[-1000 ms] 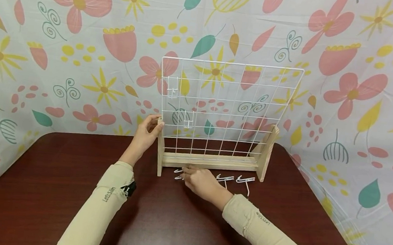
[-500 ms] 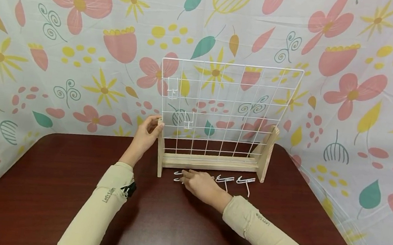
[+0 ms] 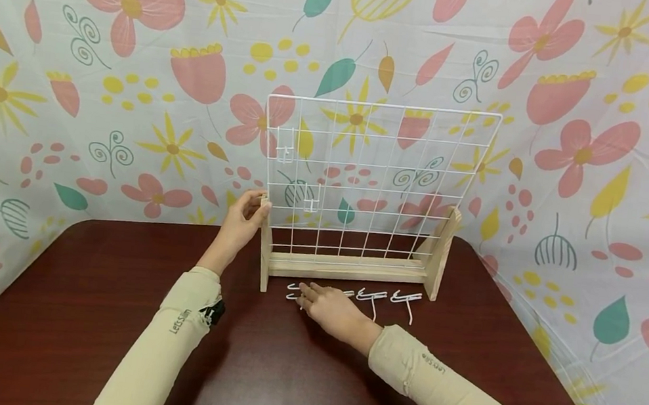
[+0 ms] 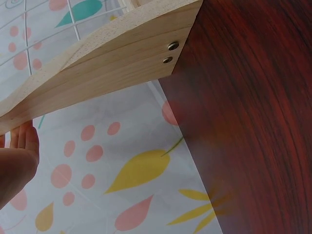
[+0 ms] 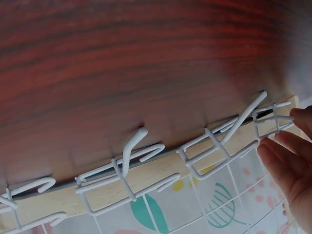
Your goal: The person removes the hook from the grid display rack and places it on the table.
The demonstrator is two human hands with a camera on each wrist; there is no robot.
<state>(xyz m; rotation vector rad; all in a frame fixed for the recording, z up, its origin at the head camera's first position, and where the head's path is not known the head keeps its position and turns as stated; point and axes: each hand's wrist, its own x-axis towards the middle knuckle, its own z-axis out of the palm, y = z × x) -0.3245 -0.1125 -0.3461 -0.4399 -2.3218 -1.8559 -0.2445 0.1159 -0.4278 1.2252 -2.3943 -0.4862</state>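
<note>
White wire hook (image 5: 276, 117) lies at the tips of the right grip (image 5: 295, 165), though whether clamped I cannot tell.

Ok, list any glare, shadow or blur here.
Head view: pale glare on the near tabletop, shadow beside the left sleeve; left wrist view: printed yellow petals faintly mirrored in the tabletop; right wrist view: tabletop grain softer than the hooks.

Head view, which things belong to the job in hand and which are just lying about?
Likely part of the job:
wire grid
wooden stand, at left hand
loose hooks, at right hand
hung hooks

Just surroundings:
table
flowered cloth
</note>
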